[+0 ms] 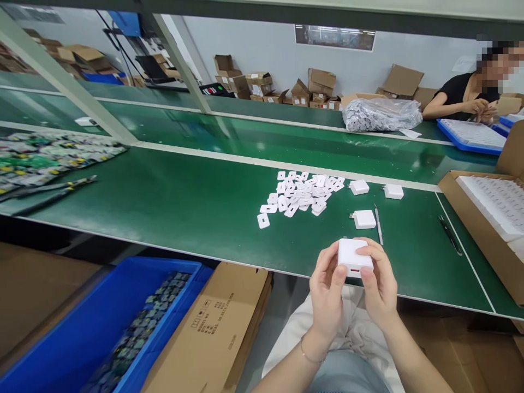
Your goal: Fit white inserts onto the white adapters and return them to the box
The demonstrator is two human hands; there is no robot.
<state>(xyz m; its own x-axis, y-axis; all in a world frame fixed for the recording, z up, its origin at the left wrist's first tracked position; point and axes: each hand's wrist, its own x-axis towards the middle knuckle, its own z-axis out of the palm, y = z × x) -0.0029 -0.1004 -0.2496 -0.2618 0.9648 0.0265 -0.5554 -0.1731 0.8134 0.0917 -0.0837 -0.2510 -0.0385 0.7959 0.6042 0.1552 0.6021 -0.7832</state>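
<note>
A white USB charger (352, 252) is held between my two hands above the bench's front edge, its red port facing me. My left hand (328, 284) grips its left side, thumb at the lower corner. On the other side, my right hand (379, 278) closes round it, one finger lying over the top. Beyond the hands, another white charger (364, 219) lies beside a thin metal pen-like tool (379, 225). Two more chargers, one at the left (359, 187) and one at the right (393, 191), sit farther back. A pile of white plates with slots (305, 191) is spread to their left.
Black tweezers (450, 234) lie near a carton of white chargers (487, 207) at right. A blue bin (135, 267) of circuit boards and a flat carton (213, 322) stand below the bench's left front. Across the bench, a person (462, 101) works by a blue tray (470, 144).
</note>
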